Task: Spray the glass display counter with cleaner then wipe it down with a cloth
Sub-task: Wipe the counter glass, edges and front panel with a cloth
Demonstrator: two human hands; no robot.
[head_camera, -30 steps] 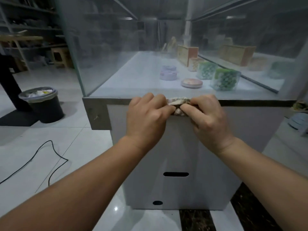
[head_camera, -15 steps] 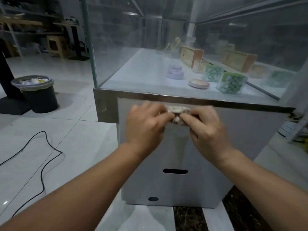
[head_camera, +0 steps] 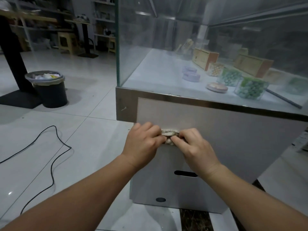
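Fingers of our left hand point(head_camera: 143, 144) and right hand point(head_camera: 195, 149) pinch the bunched cloth point(head_camera: 169, 133), arms stretched toward the bench point(head_camera: 216, 129).

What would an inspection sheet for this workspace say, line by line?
Surface: glass display counter, panes hazy, pale base panel below.
Job's things: bunched cloth in front of the base panel; spray bottle, nothing seen.
Clutter: inside the counter, wooden boxes, jars of green beads, round tins.
Hands: left hand and right hand both pinch the cloth.
Cables: black cable loops across the floor tiles.
Surroundings: lined bin holding rubbish, stools, shelves behind.
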